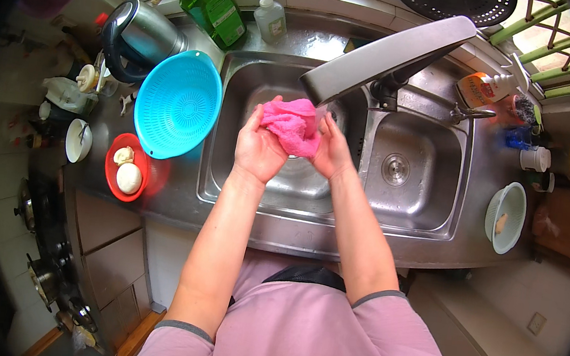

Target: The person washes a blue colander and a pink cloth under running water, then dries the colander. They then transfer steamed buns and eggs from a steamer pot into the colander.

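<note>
A bunched pink cloth [296, 126] lies between my two hands, above the larger left basin [233, 172] of a stainless steel sink. Palm up, my left hand [262, 149] supports the cloth's left side, with the fingers partly under it. My right hand [333, 149] touches the cloth's right edge, its fingers loosely curled and pointing up. The wide grey spout of the faucet [388, 58] reaches over from the upper right, and its end is just above the cloth. Whether water is running onto the cloth, I cannot tell clearly.
Left of the sink stand a blue colander [182, 108], a red basket [112, 179] with pale round items, an electric kettle [148, 33] and a white bowl [78, 141]. Behind are a green pump bottle [219, 12] and a clear bottle [271, 21]. A spray bottle [485, 87] and pale colander [515, 215] stand right.
</note>
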`<state>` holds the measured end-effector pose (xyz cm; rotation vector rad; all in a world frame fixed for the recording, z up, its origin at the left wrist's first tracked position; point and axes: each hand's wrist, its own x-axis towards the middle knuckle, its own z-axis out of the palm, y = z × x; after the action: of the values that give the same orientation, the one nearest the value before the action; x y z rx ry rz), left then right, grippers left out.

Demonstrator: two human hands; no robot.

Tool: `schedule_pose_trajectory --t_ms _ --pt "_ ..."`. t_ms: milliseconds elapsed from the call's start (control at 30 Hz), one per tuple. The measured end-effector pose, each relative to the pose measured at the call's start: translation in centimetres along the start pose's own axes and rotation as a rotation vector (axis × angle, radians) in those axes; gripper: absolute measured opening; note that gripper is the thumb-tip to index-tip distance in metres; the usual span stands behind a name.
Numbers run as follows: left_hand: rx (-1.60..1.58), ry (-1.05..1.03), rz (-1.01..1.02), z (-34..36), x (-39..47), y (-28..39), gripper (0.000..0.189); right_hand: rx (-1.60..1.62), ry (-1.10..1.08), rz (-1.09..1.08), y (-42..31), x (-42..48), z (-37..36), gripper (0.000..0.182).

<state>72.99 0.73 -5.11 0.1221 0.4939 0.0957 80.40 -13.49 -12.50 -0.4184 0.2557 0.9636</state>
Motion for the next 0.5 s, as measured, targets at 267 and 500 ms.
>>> schedule_pose_trajectory --t_ms 267,500 --pt "0.306 0.454 -0.097 -8.5 5.1 -2.5 0.037 -0.198 0.383 -0.141 -1.0 -1.3 3.3 0.031" --pt "-0.026 0.169 0.116 -10.8 11.3 -6.9 0.024 -1.582 0.407 -0.613 5.0 -1.2 1.1 0.035"
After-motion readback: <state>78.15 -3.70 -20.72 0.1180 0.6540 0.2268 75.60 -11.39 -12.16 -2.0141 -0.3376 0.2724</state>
